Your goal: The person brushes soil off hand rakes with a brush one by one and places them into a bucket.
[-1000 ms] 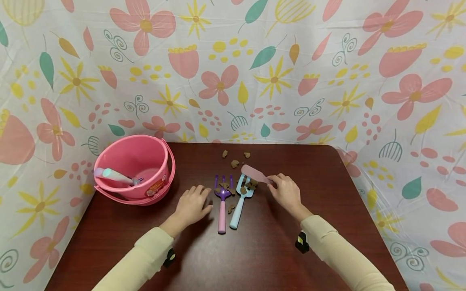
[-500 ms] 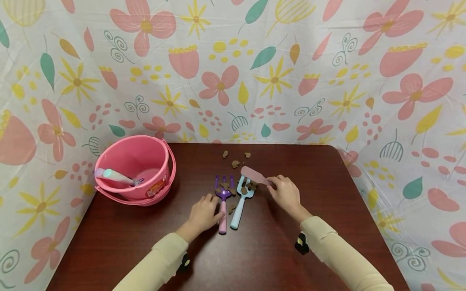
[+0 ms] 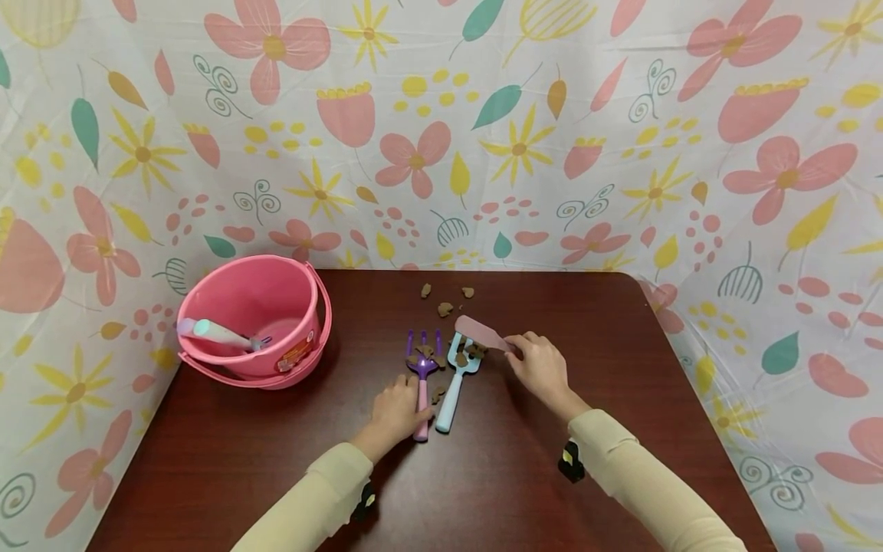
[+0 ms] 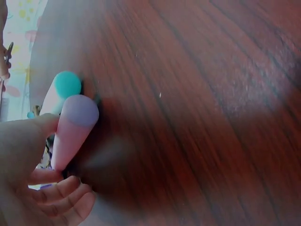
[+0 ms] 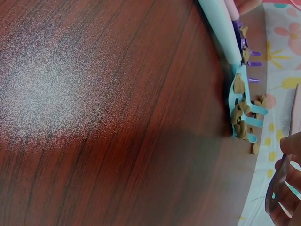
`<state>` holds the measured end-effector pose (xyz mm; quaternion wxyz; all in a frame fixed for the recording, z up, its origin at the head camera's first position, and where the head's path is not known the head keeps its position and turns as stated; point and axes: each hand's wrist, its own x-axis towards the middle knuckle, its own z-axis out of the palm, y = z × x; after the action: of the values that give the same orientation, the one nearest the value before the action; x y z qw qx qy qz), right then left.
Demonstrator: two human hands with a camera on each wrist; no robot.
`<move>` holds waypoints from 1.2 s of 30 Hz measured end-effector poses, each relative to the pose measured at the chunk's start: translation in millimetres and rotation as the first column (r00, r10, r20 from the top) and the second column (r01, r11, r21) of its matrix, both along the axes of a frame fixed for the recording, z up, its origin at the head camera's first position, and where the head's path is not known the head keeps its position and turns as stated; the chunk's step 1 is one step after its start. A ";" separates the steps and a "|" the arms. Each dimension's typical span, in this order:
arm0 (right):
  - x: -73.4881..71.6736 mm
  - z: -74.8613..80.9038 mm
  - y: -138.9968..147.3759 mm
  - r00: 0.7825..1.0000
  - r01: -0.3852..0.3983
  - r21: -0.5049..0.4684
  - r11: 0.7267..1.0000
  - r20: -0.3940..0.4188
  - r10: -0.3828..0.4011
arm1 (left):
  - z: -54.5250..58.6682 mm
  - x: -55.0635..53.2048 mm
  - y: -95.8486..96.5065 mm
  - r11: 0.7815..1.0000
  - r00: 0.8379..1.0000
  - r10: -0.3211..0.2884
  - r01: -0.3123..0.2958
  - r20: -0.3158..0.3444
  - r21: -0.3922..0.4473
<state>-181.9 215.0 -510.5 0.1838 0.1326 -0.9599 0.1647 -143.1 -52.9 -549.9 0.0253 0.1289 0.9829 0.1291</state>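
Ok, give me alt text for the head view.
A person's left hand rests its thumb across a pink-handled purple fork while the right hand holds a pink spatula over a blue fork. Brown pieces lie on both forks and the dark table; a pink bucket stands at image left.

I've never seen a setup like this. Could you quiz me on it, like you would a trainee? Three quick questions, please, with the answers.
1. True or false: the right hand holds the pink spatula.
2. Which tool's handle is the left hand gripping?
A) light-blue fork
B) purple fork
C) pink spatula
3. Fill the gap: more tool handles lean inside the pink ____ on the person's left.

Key:
1. True
2. B
3. bucket
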 end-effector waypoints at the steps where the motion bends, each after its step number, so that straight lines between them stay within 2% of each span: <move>1: 0.1 0.1 -0.3 1.000 0.000 0.000 1.000 -0.001 0.000 | -0.6 0.2 0.4 1.000 1.000 0.010 -0.010 0.001 0.008; 10: 0.4 -0.7 -0.5 1.000 -0.004 -0.010 1.000 -0.017 0.003 | 4.9 1.0 -4.3 0.996 0.996 0.075 -0.077 0.048 0.039; 21: -0.4 -3.4 -2.9 1.000 0.002 -0.012 1.000 -0.010 -0.002 | 5.5 -0.8 -13.7 0.989 0.989 0.148 -0.148 -0.025 -0.008; 32: -1.4 -4.6 -4.4 1.000 0.006 -0.003 1.000 0.001 -0.006 | 2.0 -3.9 -16.7 0.990 0.991 0.126 -0.128 -0.050 -0.057; 36: -0.9 -5.6 -5.0 1.000 0.008 0.000 1.000 0.005 -0.008 | 3.9 -5.8 -18.2 0.990 0.991 0.126 -0.128 -0.048 -0.060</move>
<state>-182.9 210.0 -516.1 0.1823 0.1286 -0.9608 0.1645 -148.9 -71.2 -546.0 -0.0004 0.0680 0.9930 0.0968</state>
